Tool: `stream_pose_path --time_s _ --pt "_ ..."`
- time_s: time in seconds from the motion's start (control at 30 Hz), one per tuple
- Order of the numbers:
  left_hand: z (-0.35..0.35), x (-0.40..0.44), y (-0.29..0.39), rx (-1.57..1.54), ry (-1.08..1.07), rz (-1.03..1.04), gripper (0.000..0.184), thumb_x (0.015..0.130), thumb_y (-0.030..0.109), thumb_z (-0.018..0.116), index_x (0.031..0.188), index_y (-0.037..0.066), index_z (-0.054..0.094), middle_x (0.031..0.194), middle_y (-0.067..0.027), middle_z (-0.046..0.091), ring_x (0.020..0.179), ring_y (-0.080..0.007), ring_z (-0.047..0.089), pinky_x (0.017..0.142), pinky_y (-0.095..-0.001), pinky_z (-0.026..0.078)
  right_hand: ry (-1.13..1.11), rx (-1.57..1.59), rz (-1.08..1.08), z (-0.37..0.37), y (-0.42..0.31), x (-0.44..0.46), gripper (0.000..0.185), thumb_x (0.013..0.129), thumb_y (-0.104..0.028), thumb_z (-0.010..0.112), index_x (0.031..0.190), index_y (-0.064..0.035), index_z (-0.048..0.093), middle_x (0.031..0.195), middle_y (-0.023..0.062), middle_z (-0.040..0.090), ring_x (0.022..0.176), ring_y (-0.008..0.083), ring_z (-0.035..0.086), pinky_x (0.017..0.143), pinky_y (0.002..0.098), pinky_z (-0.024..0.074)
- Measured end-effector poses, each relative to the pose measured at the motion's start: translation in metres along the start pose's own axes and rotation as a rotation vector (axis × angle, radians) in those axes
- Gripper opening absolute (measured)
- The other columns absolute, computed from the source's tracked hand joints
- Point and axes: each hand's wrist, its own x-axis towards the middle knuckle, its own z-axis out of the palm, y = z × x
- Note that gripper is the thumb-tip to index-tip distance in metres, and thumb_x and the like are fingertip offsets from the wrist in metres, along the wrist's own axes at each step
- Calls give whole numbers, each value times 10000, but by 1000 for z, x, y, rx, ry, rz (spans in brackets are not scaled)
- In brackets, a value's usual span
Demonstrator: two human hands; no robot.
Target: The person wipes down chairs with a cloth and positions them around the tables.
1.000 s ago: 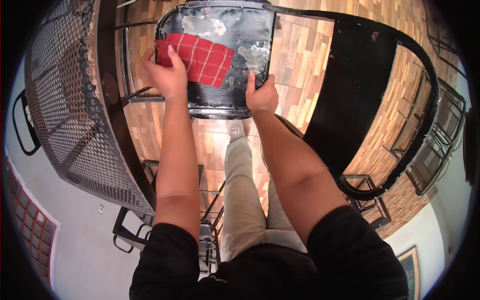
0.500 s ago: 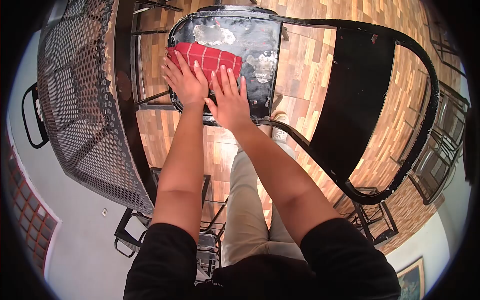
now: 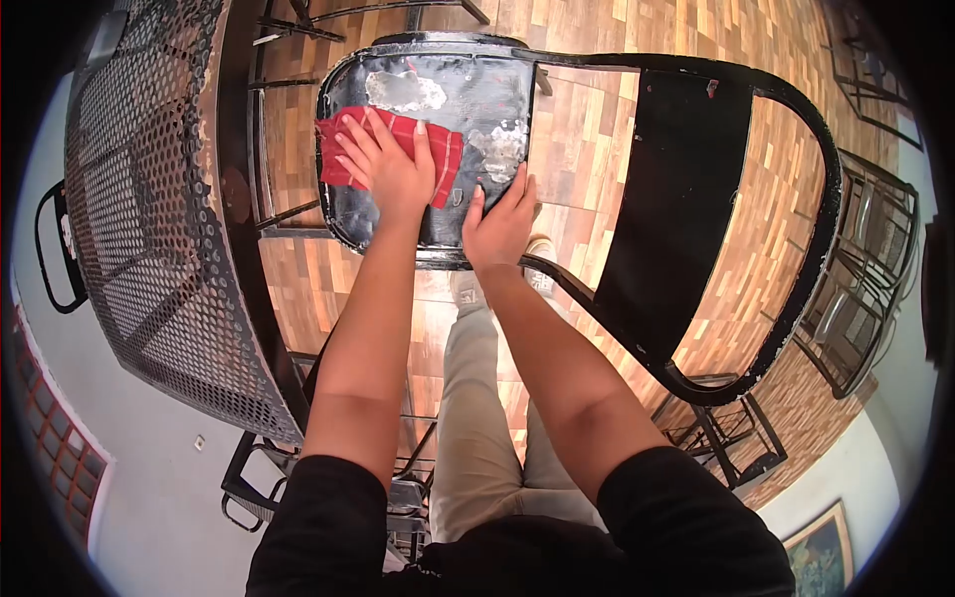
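A black metal chair, its paint worn off in patches, has its seat [image 3: 458,95] below me and its backrest [image 3: 686,209] to the right. A folded red cloth with pale lines [image 3: 438,159] lies on the left part of the seat. My left hand [image 3: 393,174] rests flat on this cloth, fingers spread, pressing it against the seat. At the seat's near right corner is my right hand [image 3: 500,227], its thumb on top and its fingers along the side edge. The undersides of those fingers are hidden.
A perforated metal table [image 3: 159,199] with a rusty edge stands close on the left. Stacked chairs [image 3: 860,269] are at the far right, and more black metal furniture [image 3: 731,428] is at the lower right. Wood-patterned tiles [image 3: 587,129] cover the floor.
My right hand has left the cloth and moved right to the seat's corner. My left hand stays on the cloth, which looks more spread and turned. The view has shifted slightly.
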Motion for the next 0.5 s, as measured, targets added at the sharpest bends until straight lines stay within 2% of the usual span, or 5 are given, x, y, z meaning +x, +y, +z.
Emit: stream_pose_path --time_s 0.07,0.17,0.33,0.4,0.5 --pt "13 7 13 43 2 -37 875 970 598 503 1579 14 272 1639 -317 144 1506 -540 106 1203 -647 61 -3 33 91 1 0 6 893 918 -413 639 1561 43 220 1477 340 342 1309 502 416 1072 568 375" --pt "17 14 24 120 -3 108 879 965 606 499 1580 20 275 1640 -304 164 1513 -521 120 1208 -636 53 -60 -125 59 0 -3 1 919 906 -435 648 1550 50 206 1455 331 352 1260 504 447 1034 528 419" --pt "23 24 60 19 -126 321 891 940 612 520 1571 20 307 1650 -274 174 1525 -484 125 1223 -613 27 -125 -135 32 -3 -1 5 964 894 -449 654 1557 51 163 1480 332 317 1280 496 432 1053 530 402" --pt "35 24 70 -54 -215 513 914 939 624 527 1587 34 271 1664 -226 186 1532 -452 147 1214 -629 52 -180 -196 54 -3 -2 3 1001 892 -463 648 1574 44 117 1498 333 293 1301 489 412 1072 525 386" --pt "51 31 74 -105 -251 626 926 925 639 543 1594 59 272 1674 -177 196 1536 -436 153 1219 -625 55 -224 -215 95 -4 -2 1 1028 884 -463 655 1587 31 90 1522 327 262 1342 476 373 1100 519 358"
